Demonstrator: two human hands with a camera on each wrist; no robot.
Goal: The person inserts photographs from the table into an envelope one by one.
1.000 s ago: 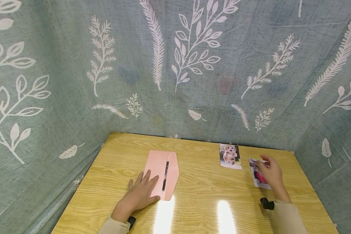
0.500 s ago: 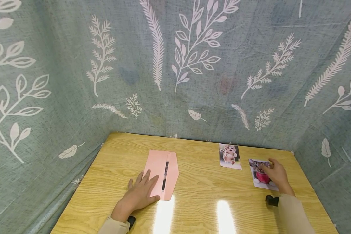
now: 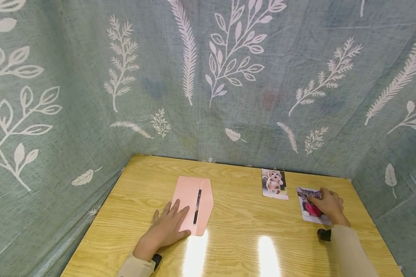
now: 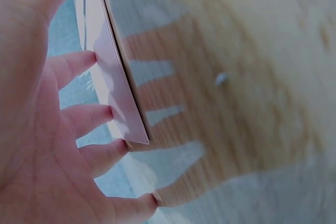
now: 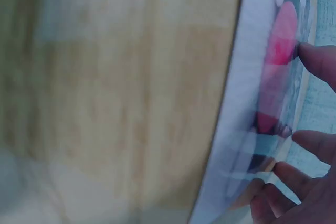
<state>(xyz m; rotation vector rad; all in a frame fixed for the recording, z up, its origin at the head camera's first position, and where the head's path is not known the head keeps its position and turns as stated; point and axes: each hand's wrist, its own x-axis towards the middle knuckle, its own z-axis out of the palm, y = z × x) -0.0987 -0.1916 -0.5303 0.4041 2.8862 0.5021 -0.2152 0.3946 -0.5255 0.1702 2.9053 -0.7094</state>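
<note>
Toward the left edge of the tabletop (image 3: 235, 215), the left hand (image 3: 164, 231) rests spread wide on a pink envelope (image 3: 190, 195). Near the right edge, the right hand (image 3: 331, 206) touches a cat photo (image 3: 311, 211), pinching or not I cannot tell; a kitten photo (image 3: 274, 185) lies by the far edge.

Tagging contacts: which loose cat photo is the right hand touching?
The cat photo showing red, touched by the right hand; the upright-kitten photo, left of it in the head view, is untouched.

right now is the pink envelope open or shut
Open: the pink envelope has its flap spread rightward, baring a dark strip along the mouth.
</note>
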